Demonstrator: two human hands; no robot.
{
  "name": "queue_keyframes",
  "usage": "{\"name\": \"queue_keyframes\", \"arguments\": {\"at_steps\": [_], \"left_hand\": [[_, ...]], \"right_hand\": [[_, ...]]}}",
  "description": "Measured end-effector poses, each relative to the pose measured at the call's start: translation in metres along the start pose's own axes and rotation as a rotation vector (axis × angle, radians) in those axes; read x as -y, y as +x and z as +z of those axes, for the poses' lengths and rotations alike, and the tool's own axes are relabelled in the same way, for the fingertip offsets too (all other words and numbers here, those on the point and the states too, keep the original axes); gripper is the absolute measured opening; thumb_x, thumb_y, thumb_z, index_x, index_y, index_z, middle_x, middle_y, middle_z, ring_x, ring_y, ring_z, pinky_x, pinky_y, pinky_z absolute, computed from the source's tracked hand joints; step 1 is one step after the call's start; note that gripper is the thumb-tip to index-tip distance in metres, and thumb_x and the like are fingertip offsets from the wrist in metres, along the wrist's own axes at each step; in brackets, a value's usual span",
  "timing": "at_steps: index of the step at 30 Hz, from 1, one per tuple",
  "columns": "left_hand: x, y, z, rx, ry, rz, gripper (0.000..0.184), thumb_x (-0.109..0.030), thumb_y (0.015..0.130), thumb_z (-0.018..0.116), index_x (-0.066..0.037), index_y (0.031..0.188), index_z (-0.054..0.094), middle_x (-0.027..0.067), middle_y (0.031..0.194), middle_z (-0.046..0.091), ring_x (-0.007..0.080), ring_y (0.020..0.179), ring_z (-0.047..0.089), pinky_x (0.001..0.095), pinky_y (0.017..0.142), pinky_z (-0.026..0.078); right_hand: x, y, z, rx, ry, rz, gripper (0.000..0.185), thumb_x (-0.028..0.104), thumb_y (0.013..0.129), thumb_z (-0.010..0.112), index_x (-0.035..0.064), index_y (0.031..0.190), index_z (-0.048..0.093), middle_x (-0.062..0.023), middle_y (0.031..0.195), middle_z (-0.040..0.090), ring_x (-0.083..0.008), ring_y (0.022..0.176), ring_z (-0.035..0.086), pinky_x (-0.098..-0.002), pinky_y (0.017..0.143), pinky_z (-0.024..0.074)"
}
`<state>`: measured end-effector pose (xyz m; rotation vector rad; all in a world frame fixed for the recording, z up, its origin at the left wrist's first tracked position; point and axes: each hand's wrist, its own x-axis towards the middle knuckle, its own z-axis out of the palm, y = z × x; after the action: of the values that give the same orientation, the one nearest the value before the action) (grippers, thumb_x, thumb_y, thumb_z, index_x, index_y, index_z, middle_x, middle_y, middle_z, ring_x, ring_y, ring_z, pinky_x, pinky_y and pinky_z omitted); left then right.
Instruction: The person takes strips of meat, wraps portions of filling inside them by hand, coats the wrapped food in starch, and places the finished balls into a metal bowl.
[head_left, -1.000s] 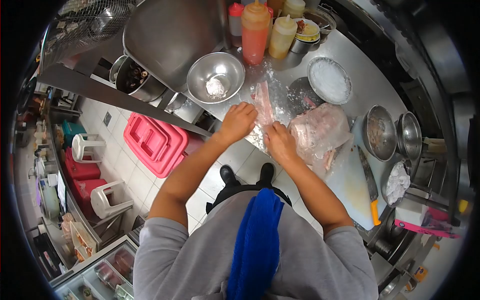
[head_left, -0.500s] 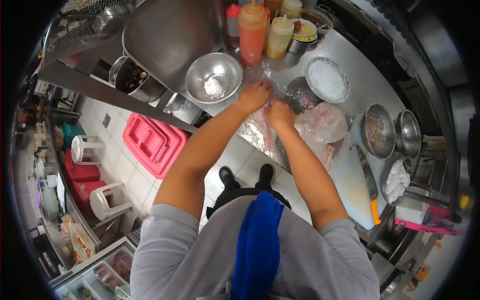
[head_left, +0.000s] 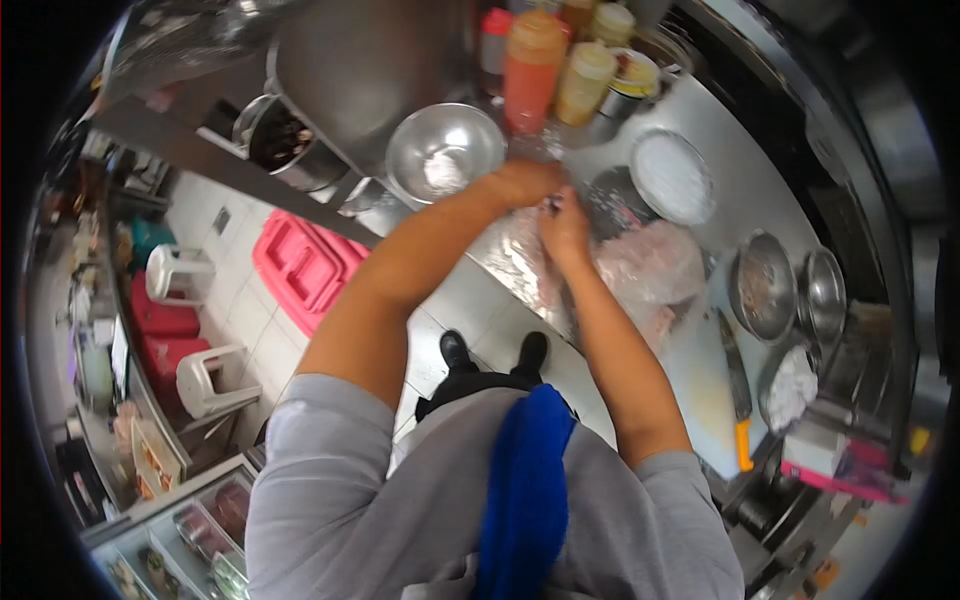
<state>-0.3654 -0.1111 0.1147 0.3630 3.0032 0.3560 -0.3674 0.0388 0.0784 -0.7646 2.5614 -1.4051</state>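
Note:
My left hand (head_left: 537, 184) and my right hand (head_left: 566, 228) meet over the steel counter, fingers curled in close together. Motion blur hides what is pinched between them. Below them, along the counter's front edge, lies a pale pink strip of raw meat (head_left: 530, 262) dusted with white powder. Right of my right hand sits a clear plastic bag (head_left: 655, 262) with pale raw meat in it. A steel bowl (head_left: 440, 150) stands just left of my left hand. Beyond my right hand is a round dish of white powder (head_left: 671, 178).
Squeeze bottles (head_left: 533, 70) stand at the back. To the right, a knife (head_left: 735, 380) with an orange handle lies on a white cutting board (head_left: 700, 405), beside a steel bowl of meat pieces (head_left: 763, 285). A pink lidded bin (head_left: 305, 270) is on the floor at left.
The whole view has shifted and blurred slightly. My hands remain close together, with my left hand now stretched a little farther over my right.

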Motion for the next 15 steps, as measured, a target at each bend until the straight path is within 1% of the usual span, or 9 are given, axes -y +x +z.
{"name": "queue_keyframes", "arguments": {"at_steps": [2, 3, 4, 6, 7, 8, 10, 14, 15], "left_hand": [[0.008, 0.006, 0.009, -0.006, -0.064, -0.036, 0.031, -0.024, 0.083, 0.06, -0.006, 0.108, 0.061, 0.0151, 0.111, 0.061, 0.0332, 0.099, 0.063, 0.0448, 0.079, 0.053], [0.005, 0.006, 0.01, -0.041, -0.043, -0.041, 0.03, -0.024, 0.083, 0.059, -0.006, 0.107, 0.061, 0.0152, 0.109, 0.062, 0.0333, 0.098, 0.063, 0.0446, 0.079, 0.053], [0.005, 0.009, 0.018, -0.074, -0.017, -0.041, 0.029, -0.023, 0.083, 0.058, -0.006, 0.107, 0.062, 0.0153, 0.107, 0.062, 0.0333, 0.097, 0.064, 0.0445, 0.079, 0.053], [0.01, 0.006, 0.023, -0.127, 0.056, -0.044, 0.028, -0.022, 0.083, 0.056, -0.007, 0.106, 0.063, 0.0156, 0.104, 0.064, 0.0335, 0.096, 0.064, 0.0442, 0.078, 0.053], [0.013, 0.004, 0.021, -0.144, 0.091, -0.039, 0.028, -0.021, 0.083, 0.055, -0.007, 0.105, 0.063, 0.0157, 0.102, 0.064, 0.0336, 0.095, 0.065, 0.0441, 0.078, 0.053], [0.015, 0.004, 0.021, -0.159, 0.113, -0.028, 0.028, -0.02, 0.083, 0.054, -0.007, 0.105, 0.064, 0.0158, 0.101, 0.065, 0.0336, 0.094, 0.065, 0.0439, 0.078, 0.053], [0.02, 0.007, 0.024, -0.169, 0.115, -0.009, 0.027, -0.019, 0.082, 0.052, -0.007, 0.104, 0.065, 0.016, 0.098, 0.066, 0.0338, 0.092, 0.066, 0.0437, 0.077, 0.054], [0.006, 0.009, 0.01, -0.111, 0.033, -0.06, 0.024, -0.018, 0.084, 0.051, -0.005, 0.1, 0.063, 0.0162, 0.105, 0.062, 0.0355, 0.095, 0.064, 0.0455, 0.08, 0.053], [0.006, 0.01, 0.01, -0.092, 0.031, -0.077, 0.024, -0.018, 0.084, 0.051, -0.005, 0.1, 0.064, 0.0164, 0.105, 0.062, 0.0354, 0.094, 0.064, 0.0453, 0.079, 0.053]], "right_hand": [[0.016, 0.007, -0.003, 0.059, -0.192, 0.229, 0.03, 0.018, 0.087, 0.058, 0.006, 0.114, 0.054, -0.0179, 0.102, 0.064, -0.036, 0.097, 0.062, -0.0403, 0.084, 0.0489], [-0.022, 0.014, 0.008, 0.083, -0.006, -0.002, 0.027, 0.021, 0.088, 0.057, 0.0067, 0.111, 0.057, -0.0145, 0.108, 0.065, -0.0331, 0.099, 0.062, -0.0387, 0.085, 0.0487], [-0.052, 0.021, 0.025, 0.097, -0.083, 0.079, 0.025, 0.02, 0.087, 0.058, 0.007, 0.108, 0.059, -0.0127, 0.112, 0.064, -0.0299, 0.101, 0.062, -0.0368, 0.087, 0.0484], [-0.041, 0.028, 0.012, 0.255, -0.242, 0.064, 0.039, 0.029, 0.084, 0.063, 0.0005, 0.11, 0.06, -0.0159, 0.104, 0.066, -0.0327, 0.091, 0.064, -0.0397, 0.083, 0.05], [-0.08, 0.036, 0.025, 0.164, -0.058, -0.153, 0.029, 0.027, 0.081, 0.065, 0.0001, 0.092, 0.065, -0.0149, 0.089, 0.069, -0.0274, 0.078, 0.065, -0.0384, 0.071, 0.0491], [-0.043, 0.036, 0.009, 0.427, -0.179, 0.157, 0.031, 0.027, 0.081, 0.064, 0.0014, 0.099, 0.065, -0.0165, 0.087, 0.069, -0.0281, 0.076, 0.065, -0.0378, 0.07, 0.05], [-0.008, 0.022, -0.007, 0.361, -0.067, 0.121, 0.028, 0.024, 0.077, 0.069, -0.0006, 0.089, 0.063, -0.016, 0.081, 0.067, -0.0266, 0.071, 0.062, -0.0386, 0.067, 0.0473], [-0.004, 0.01, -0.018, 0.255, -0.24, 0.138, 0.028, 0.023, 0.077, 0.068, 0.0001, 0.09, 0.059, -0.0168, 0.08, 0.066, -0.0283, 0.072, 0.062, -0.0392, 0.069, 0.0474], [-0.003, 0.005, -0.019, 0.185, -0.232, 0.079, 0.028, 0.021, 0.078, 0.068, 0.0008, 0.093, 0.057, -0.0173, 0.081, 0.065, -0.0308, 0.074, 0.062, -0.0403, 0.071, 0.0474]]}}
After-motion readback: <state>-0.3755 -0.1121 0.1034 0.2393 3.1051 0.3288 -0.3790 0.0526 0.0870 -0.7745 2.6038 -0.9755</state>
